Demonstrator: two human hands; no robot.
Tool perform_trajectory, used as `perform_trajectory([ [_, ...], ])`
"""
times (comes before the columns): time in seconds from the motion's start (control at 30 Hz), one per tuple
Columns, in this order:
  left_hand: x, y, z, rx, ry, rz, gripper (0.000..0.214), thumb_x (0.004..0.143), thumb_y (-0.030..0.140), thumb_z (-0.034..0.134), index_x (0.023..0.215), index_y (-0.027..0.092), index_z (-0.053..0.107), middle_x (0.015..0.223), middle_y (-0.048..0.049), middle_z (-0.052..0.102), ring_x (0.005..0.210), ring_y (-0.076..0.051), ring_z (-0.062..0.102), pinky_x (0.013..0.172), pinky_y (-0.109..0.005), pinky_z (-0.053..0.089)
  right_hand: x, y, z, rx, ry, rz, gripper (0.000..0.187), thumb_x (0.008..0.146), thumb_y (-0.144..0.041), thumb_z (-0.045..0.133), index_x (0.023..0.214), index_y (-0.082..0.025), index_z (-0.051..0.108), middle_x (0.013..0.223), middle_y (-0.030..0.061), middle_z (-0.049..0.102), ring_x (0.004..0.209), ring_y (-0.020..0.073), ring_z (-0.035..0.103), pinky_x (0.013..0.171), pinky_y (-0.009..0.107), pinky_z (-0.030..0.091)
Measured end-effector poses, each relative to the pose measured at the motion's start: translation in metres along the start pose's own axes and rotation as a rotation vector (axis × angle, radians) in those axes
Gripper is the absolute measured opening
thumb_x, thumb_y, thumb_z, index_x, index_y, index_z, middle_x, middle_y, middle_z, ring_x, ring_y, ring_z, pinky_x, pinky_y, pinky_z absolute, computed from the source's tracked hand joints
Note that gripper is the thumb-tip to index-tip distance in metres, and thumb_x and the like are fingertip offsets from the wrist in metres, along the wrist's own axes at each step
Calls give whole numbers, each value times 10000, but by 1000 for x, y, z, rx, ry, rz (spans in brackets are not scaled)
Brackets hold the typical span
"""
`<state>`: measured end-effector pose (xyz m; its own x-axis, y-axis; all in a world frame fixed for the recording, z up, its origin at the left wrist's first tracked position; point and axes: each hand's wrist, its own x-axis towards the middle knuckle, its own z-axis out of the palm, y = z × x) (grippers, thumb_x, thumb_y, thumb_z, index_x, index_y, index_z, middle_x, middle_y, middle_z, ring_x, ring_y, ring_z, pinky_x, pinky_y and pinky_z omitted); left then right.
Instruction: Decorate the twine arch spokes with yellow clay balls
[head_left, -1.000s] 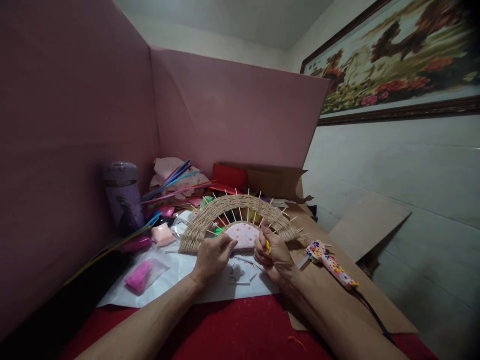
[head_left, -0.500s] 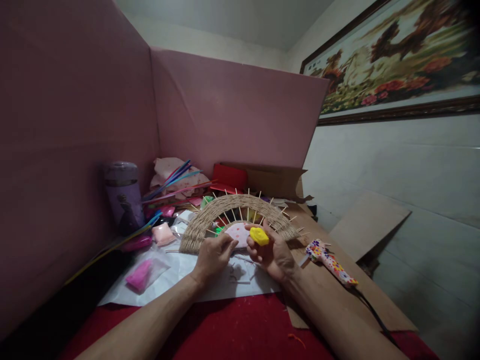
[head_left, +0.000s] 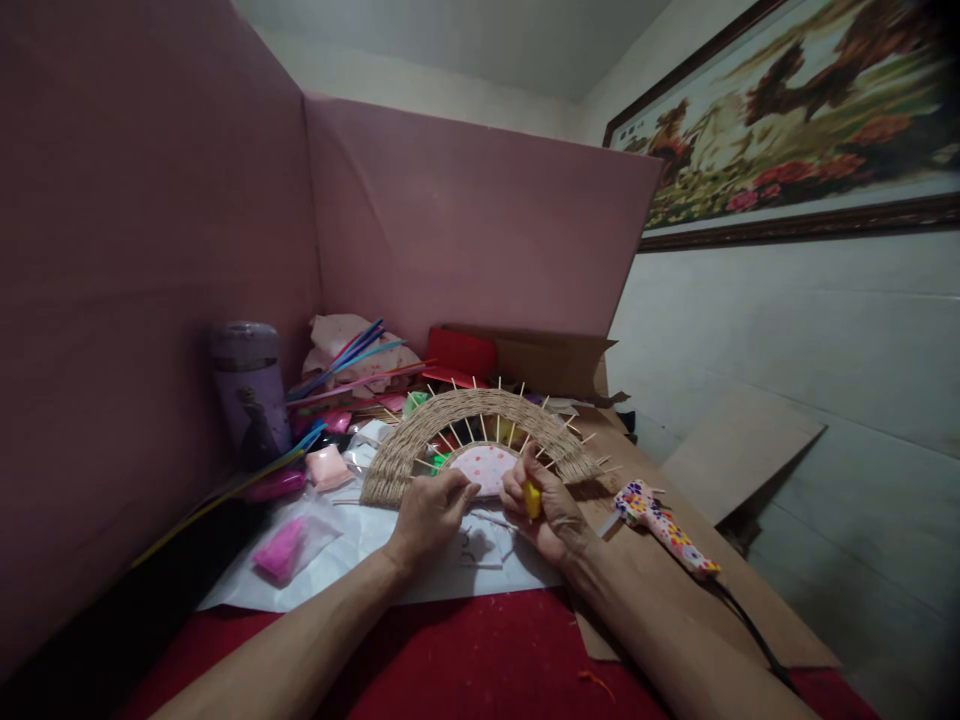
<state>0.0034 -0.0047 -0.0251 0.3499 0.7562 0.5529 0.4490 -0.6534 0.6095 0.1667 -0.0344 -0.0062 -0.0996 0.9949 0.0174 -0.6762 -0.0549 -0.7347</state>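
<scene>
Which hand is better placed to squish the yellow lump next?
Probably the right hand: it is already curled around the yellow lump. The left hand is pinched near the dotted panel, apart from the lump, and I can't tell whether it holds anything.

No readable text. Small dark marks (head_left: 628,133) in the upper left corner of the framed picture (head_left: 795,140) on the wall (head_left: 847,340) are too small to make out.
</scene>
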Motion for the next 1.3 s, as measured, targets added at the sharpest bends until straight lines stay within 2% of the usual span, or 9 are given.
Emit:
perform_trajectory([
  [0.1,0,1,0,-4,-1,0,280,849,312,499,618,167,565,486,18,517,471,-95,449,510,-214,318,-1,-2,0,-5,6,-3,580,746,-526,641,446,-183,282,320,-78,343,267,27,215,279,144,113],
  [0.2,0,1,0,-9,-2,2,274,847,306,500,622,167,568,485,18,516,469,-94,447,507,-214,316,-1,-4,0,-22,41,-42,579,768,-531,613,442,-181,286,319,-84,321,257,22,190,274,145,100],
  [0.4,0,-1,1,12,5,8,289,859,320,490,626,167,566,498,17,517,472,-94,449,507,-214,305,0,0,4,-56,-47,-58,124,780,-241,652,867,-156,625,733,31,661,604,121,607,499,207,455],
  [0.53,0,0,1,22,-13,12,278,852,328,508,638,166,580,500,19,520,473,-93,448,503,-214,295,-2,-1,3,-66,-71,-23,230,801,-260,633,1014,-174,610,776,47,676,558,109,595,410,163,382],
  [0.7,0,1,1,26,-26,11,271,843,310,517,620,162,563,493,19,507,474,-93,431,506,-215,294,-2,-8,0,72,-7,35,373,807,-506,569,900,-149,625,648,35,628,442,76,503,355,143,335],
  [0.97,0,1,0,9,-25,11,261,840,307,522,635,157,582,494,20,506,474,-89,425,507,-210,293,-2,-4,0,-30,43,-15,435,738,-576,622,694,-144,615,606,13,627,296,8,337,281,126,183],
  [1.13,0,-1,1,6,-16,14,255,835,314,531,640,159,587,497,20,510,472,-87,423,507,-207,291,0,-3,-3,-40,-20,-66,606,760,-574,594,376,-149,398,317,-59,358,233,4,180,269,144,87],
  [1.2,0,-1,1,9,-20,10,256,836,315,531,640,159,588,498,18,509,475,-89,424,510,-208,291,1,-5,-3,-28,10,-106,603,781,-553,582,374,-153,385,310,-69,322,236,7,181,268,142,111],
  [1.3,0,-1,2,17,-26,-2,255,837,316,528,646,159,589,499,16,509,479,-93,430,514,-211,293,1,-7,-1,-4,67,-163,475,815,-503,558,500,-150,517,420,-28,488,289,35,354,282,135,231],
])
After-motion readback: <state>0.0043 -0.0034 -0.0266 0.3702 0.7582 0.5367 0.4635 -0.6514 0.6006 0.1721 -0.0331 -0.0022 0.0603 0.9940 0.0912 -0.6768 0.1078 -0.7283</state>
